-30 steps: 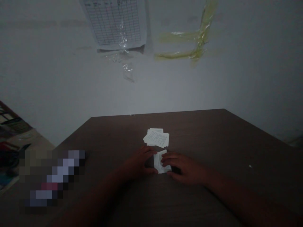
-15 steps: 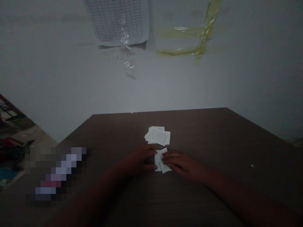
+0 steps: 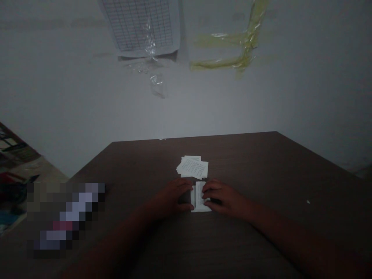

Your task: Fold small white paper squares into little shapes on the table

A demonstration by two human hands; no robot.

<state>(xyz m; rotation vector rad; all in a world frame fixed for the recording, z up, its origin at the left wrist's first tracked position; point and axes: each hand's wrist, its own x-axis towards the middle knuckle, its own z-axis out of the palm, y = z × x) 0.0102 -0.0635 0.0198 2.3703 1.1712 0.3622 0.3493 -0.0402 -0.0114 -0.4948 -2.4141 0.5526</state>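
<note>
In the middle of the near half of the table, a printed paper slip (image 3: 199, 195) lies over another white slip (image 3: 193, 201), whose left part shows. My left hand (image 3: 176, 197) curves around the left edge of the lower slip, thumb at the near corner and fingers near the far corner. From the other side, my right hand (image 3: 223, 197) holds the printed slip, its thumb and fingertips on the right part. Both hands rest low at the tabletop. Just beyond them is a loose stack of printed paper slips (image 3: 192, 167), fanned unevenly.
The dark brown table (image 3: 247, 159) meets a pale wall. A blurred-out oblong item (image 3: 74, 211) lies at the left. On the right is a small white scrap (image 3: 308, 202). A gridded sheet (image 3: 142, 27) and yellow tape (image 3: 223, 63) are on the wall.
My right hand has turned the tilted printed slip until it lies nearly straight over the lower one. The left hand stays at the left edge. The stack has not moved.
</note>
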